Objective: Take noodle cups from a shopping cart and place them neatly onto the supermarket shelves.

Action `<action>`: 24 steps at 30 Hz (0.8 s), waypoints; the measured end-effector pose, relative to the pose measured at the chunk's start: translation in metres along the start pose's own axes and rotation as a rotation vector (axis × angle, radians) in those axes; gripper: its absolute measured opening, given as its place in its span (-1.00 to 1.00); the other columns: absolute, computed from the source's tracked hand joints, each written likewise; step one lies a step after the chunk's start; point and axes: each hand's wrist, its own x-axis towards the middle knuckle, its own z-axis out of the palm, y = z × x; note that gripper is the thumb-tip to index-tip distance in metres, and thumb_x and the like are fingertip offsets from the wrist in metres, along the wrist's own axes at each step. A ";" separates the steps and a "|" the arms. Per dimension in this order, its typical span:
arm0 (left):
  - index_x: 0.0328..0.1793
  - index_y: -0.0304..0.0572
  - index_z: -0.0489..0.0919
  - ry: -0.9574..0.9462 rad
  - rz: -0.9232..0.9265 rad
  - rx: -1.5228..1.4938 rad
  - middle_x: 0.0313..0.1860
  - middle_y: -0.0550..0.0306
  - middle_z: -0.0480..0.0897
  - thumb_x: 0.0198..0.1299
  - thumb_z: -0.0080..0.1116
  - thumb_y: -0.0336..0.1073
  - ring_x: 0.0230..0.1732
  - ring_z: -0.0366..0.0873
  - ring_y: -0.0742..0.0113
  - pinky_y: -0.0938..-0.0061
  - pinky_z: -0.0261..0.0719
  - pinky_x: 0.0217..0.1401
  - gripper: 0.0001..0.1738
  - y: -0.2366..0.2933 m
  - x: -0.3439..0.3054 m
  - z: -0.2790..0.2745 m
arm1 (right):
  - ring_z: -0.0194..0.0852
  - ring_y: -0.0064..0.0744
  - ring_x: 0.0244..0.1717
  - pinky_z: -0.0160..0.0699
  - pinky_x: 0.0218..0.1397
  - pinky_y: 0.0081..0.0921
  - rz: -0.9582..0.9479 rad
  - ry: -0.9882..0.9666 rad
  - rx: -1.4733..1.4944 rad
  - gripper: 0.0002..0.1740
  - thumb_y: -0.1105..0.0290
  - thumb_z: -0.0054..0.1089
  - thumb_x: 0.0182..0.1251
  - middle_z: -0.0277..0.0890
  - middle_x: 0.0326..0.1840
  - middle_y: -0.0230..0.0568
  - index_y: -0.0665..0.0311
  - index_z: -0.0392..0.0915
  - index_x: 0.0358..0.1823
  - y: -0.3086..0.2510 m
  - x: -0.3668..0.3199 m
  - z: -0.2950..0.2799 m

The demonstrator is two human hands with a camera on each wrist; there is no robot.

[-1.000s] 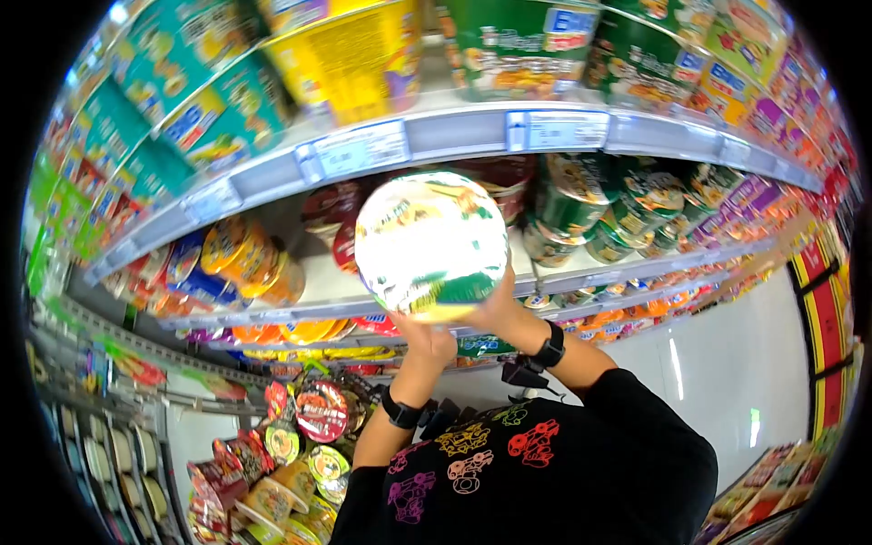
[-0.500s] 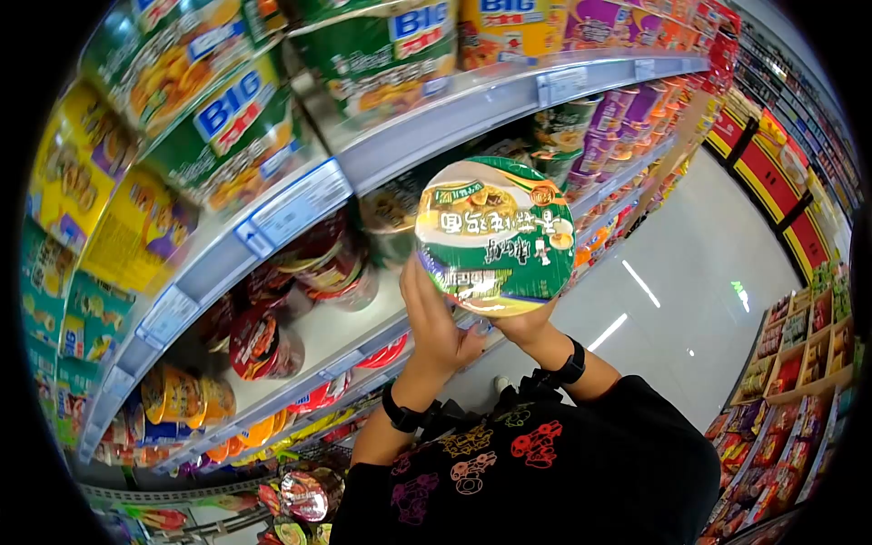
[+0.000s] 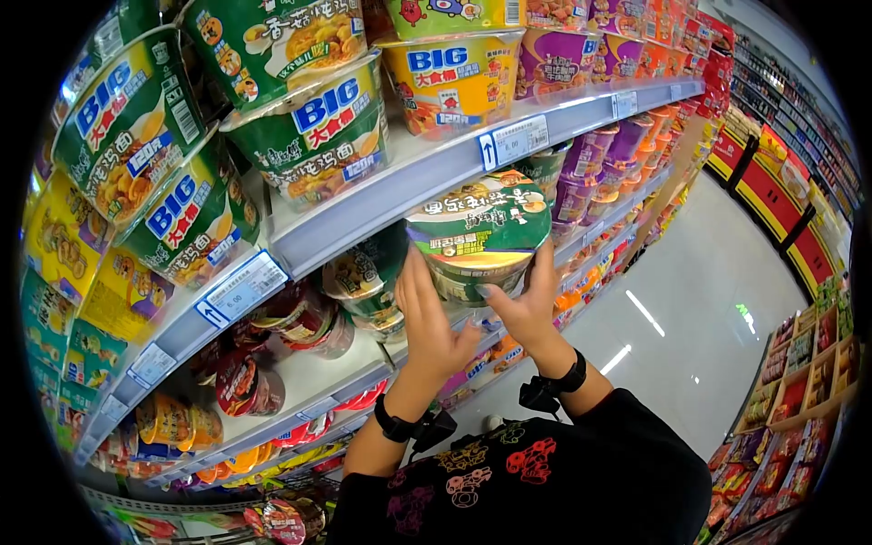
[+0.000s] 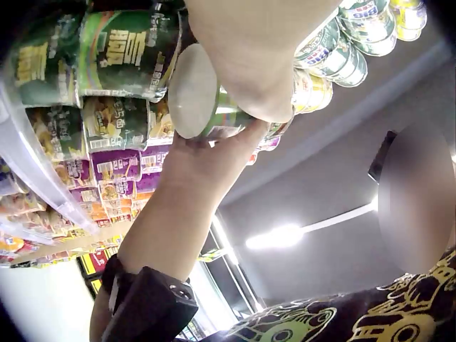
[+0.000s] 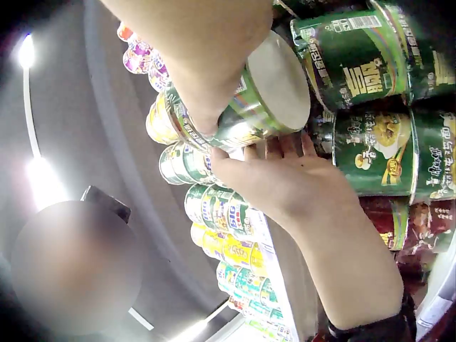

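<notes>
A green tub of instant noodles [image 3: 481,227] is held between both hands in front of the middle shelf, its printed lid tilted up toward the head camera. My left hand [image 3: 427,313] grips the tub's left side with the fingers along its wall. On the opposite side my right hand [image 3: 530,300] holds it, thumb across the near wall. From below, the left wrist view shows the tub's pale round base [image 4: 192,91]. Behind the left hand, similar green tubs [image 3: 363,277] stand on that shelf.
Large green tubs [image 3: 309,136] are stacked on the upper shelf, above a price-tag rail [image 3: 363,204] close over the held tub. Dark red tubs [image 3: 250,386] sit lower left. Purple cups [image 3: 581,173] line the shelf to the right, beside a pale floor aisle [image 3: 699,272].
The view has swung right along the shelves. The tub, first lid-on to the camera, has moved right and now tips so its side wall shows, close by the shelf. Both hands still hold it.
</notes>
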 end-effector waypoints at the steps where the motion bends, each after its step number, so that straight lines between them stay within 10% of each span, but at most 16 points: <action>1: 0.44 -0.68 -0.06 -0.002 -0.002 0.018 0.40 -0.52 0.10 0.26 -0.12 0.22 0.38 0.11 -0.35 -0.03 -0.04 0.39 0.02 -0.001 0.004 0.001 | 0.37 -0.12 0.20 0.32 0.25 -0.30 0.011 -0.012 0.006 0.11 0.17 0.47 -0.05 0.30 0.23 0.12 0.55 -0.06 0.40 0.003 0.005 0.001; 8: 0.43 -0.71 -0.06 -0.055 -0.115 0.008 0.36 -0.60 0.12 0.20 0.06 -0.14 0.34 0.15 -0.43 -0.04 0.03 0.40 -0.10 -0.014 0.023 0.001 | 0.32 -0.08 0.25 0.28 0.30 -0.28 0.048 -0.090 0.014 0.08 0.24 0.45 0.00 0.26 0.27 0.16 0.52 -0.08 0.43 0.035 0.023 0.015; 22: 0.45 -0.64 -0.07 -0.134 -0.178 0.280 0.40 -0.56 0.06 0.14 0.15 -0.20 0.39 0.07 -0.41 0.04 0.04 0.44 -0.07 -0.013 0.030 0.000 | 0.14 0.03 0.36 0.07 0.42 -0.17 -0.045 -0.096 -0.144 0.01 0.30 0.31 0.12 0.08 0.39 0.21 0.49 -0.15 0.47 0.056 0.021 0.029; 24: 0.39 -0.55 0.18 -0.155 -0.164 0.490 0.25 -0.43 0.28 0.01 0.27 -0.15 0.23 0.26 -0.24 0.08 0.25 0.29 -0.11 0.013 0.032 -0.024 | 0.10 0.12 0.37 -0.01 0.45 -0.06 -0.203 -0.081 -0.412 -0.02 0.33 0.27 0.09 0.09 0.38 0.25 0.48 -0.13 0.46 0.062 0.013 0.022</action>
